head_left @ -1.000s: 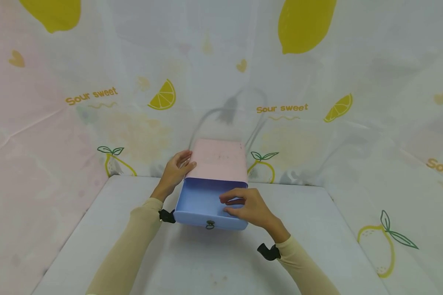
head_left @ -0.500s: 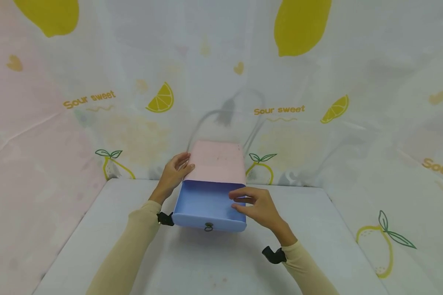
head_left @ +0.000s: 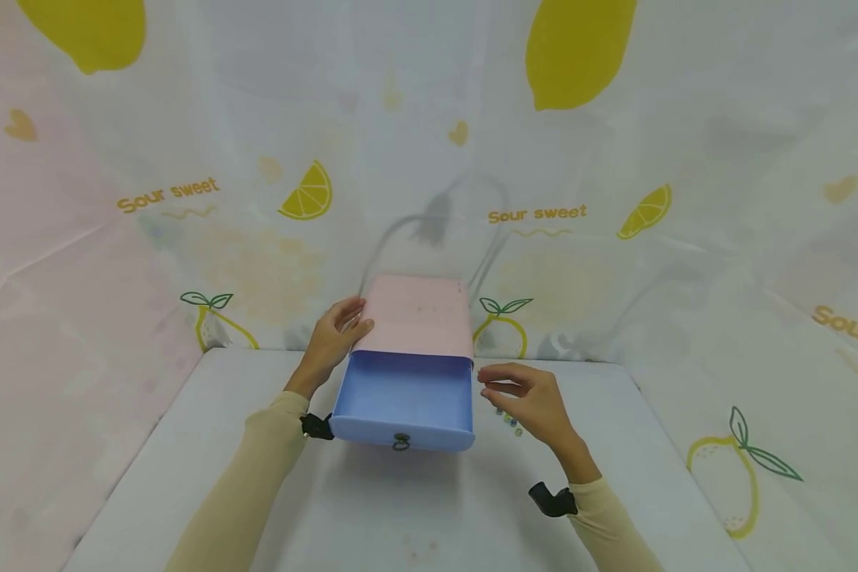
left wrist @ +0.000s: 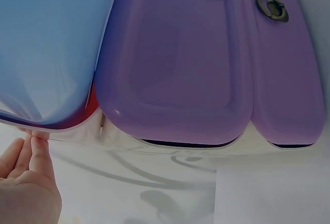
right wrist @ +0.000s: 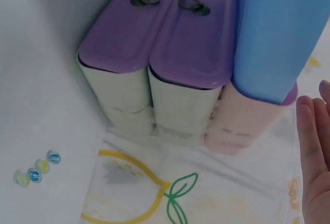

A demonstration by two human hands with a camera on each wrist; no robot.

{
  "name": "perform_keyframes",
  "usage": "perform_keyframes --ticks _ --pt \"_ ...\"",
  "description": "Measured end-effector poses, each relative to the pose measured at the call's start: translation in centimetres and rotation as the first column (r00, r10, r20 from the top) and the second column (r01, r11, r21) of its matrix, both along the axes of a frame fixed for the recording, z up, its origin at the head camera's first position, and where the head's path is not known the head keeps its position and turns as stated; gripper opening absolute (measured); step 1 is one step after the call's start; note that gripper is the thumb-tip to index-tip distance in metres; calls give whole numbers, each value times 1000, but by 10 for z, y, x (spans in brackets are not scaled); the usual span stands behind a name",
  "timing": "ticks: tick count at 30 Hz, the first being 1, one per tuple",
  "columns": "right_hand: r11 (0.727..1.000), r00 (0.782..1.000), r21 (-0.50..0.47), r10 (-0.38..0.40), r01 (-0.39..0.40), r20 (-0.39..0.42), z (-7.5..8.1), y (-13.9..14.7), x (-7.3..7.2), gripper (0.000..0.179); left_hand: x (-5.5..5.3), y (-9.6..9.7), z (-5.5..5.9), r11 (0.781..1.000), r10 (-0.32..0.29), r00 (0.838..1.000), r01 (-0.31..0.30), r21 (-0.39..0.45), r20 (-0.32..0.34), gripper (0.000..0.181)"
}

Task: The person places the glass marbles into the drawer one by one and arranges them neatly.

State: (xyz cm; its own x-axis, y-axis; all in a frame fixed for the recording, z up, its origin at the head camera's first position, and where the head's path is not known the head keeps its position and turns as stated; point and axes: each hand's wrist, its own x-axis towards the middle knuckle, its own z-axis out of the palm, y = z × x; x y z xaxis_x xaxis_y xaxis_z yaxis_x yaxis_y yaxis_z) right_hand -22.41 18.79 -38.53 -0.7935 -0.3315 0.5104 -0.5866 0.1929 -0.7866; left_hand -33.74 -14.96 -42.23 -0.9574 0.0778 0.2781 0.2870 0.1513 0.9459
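A small cabinet with a pink top (head_left: 418, 314) stands at the back of the table, its blue drawer (head_left: 402, 389) pulled out. Nothing lies on the visible drawer floor. My left hand (head_left: 329, 342) touches the left side of the pink casing, fingertips along its edge. To the right of the drawer hangs my right hand (head_left: 532, 403), thumb and fingers apart and slightly bent, with nothing visible between them. Under that hand lie several small blue and yellow-green beads (right wrist: 35, 175), partly hidden by it in the head view.
Two shut purple drawers (left wrist: 172, 62) with ring pulls sit below the blue one. The white table (head_left: 400, 516) reaches a lemon-print cloth (head_left: 586, 270) behind the cabinet. A ring pull (head_left: 401, 442) hangs on the blue drawer's front.
My right hand has moved out of the blue drawer to the right, over the beads, which now show beneath it. My left hand keeps its place on the cabinet's side.
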Motion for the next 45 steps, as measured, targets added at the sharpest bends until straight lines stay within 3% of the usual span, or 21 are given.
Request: perform_keyframes --ticks 9,16,21,25,38,43,45 --pt "996 994 0 -86 86 65 -20 18 -12 29 0 -2 1 1000 2 1000 -2 15 -3 69" --pt "983 977 40 -183 179 108 -62 38 -34 28 2 1 2 1000 -1 1000 1 -1 -8 70" --pt "929 956 251 -290 272 38 -83 47 -39 25 2 1 1 1000 9 1000 -9 2 -2 69" --pt "877 947 370 -321 306 -22 -99 56 -39 24 1 2 0 1000 3 1000 -3 12 -12 68" --pt "787 897 515 -436 340 75 -116 63 -36 21 4 1 5 999 -18 1000 18 37 -9 68" --pt "757 882 548 -465 355 71 -120 64 -34 19 7 2 9 999 -22 1000 22 42 -1 68" --pt "749 879 556 -472 359 68 -122 65 -34 17 4 2 5 999 -9 1000 9 32 -3 67"
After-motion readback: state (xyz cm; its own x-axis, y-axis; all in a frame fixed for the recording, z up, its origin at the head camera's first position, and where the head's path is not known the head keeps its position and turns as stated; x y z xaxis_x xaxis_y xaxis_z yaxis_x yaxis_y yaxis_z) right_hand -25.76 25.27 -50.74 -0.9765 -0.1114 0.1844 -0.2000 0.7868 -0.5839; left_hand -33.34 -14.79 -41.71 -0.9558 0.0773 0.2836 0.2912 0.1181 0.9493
